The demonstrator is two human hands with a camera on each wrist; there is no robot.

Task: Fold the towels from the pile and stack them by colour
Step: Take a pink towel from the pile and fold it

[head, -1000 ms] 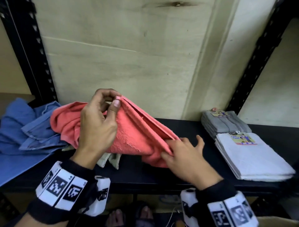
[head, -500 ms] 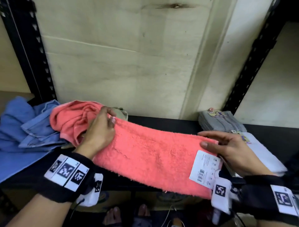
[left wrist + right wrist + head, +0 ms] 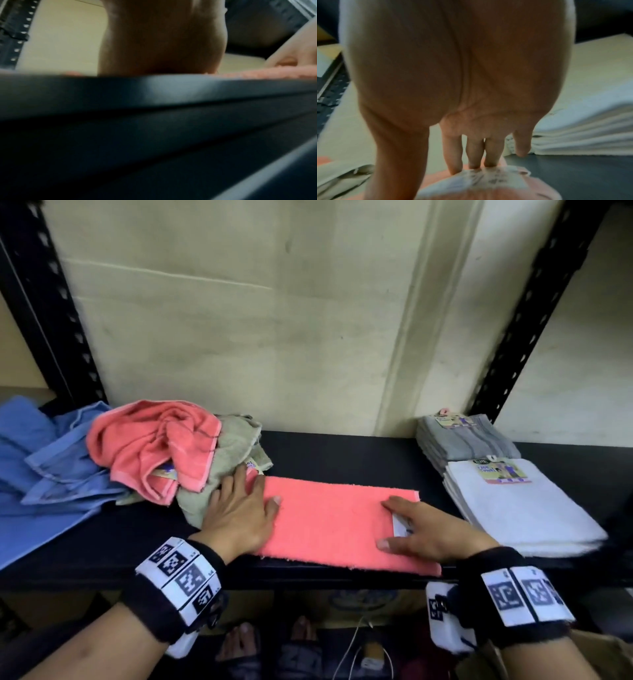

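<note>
A folded coral-pink towel (image 3: pixel 335 522) lies flat on the black shelf (image 3: pixel 342 453). My left hand (image 3: pixel 239 508) presses its left end with straight fingers. My right hand (image 3: pixel 421 529) lies flat on its right end, over the white paper label (image 3: pixel 399 525), which also shows under the fingers (image 3: pixel 474 152) in the right wrist view as the label (image 3: pixel 481 178). Left of the towel sits the pile: a crumpled pink towel (image 3: pixel 154 446) on a pale green one (image 3: pixel 233 453). In the left wrist view only the heel of my left hand (image 3: pixel 161 40) and the shelf edge (image 3: pixel 154 92) show.
At the right stand a stack of folded white towels (image 3: pixel 520 508) and, behind it, a stack of folded grey ones (image 3: pixel 466 440). Blue cloth (image 3: pixel 41 467) is heaped at the far left. Black uprights (image 3: pixel 44 313) frame the shelf; a pale wall backs it.
The pink towel, held in the air between both hands before, now lies flat on the shelf. Both hands have let go of it and press down on its ends.
</note>
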